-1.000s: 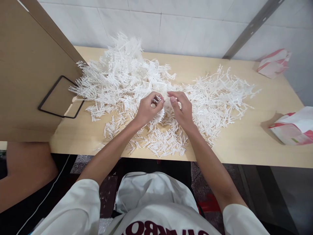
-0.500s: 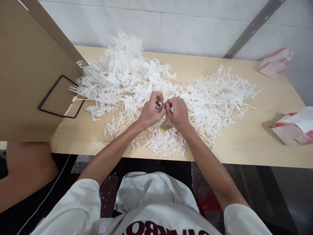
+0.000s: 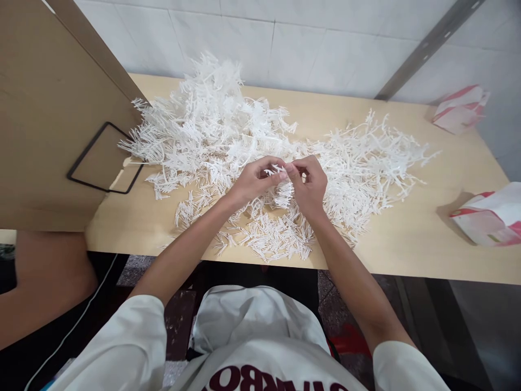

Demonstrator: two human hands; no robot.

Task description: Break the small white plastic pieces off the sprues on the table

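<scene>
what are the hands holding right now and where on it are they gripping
Both hands, left hand and right hand, pinch one small white plastic branched piece between thumb and fingertips, one at each end, above the pile of white plastic pieces.

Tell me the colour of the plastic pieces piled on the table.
White plastic pieces, clearest in the head view.

Bright, even, diffuse illumination from overhead; no glare on the tiled wall (image 3: pixel 309 49). Soft short shadow left of the paper bag (image 3: pixel 490 214) on the table (image 3: pixel 427 239). White plastic pieces (image 3: pixel 211 125) near overexposure, fine detail merged. Wide-angle distortion: table edges bowed, cardboard panel (image 3: pixel 44 119) stretched at left. Sharp centre, no motion blur. Dim under the table.
</scene>
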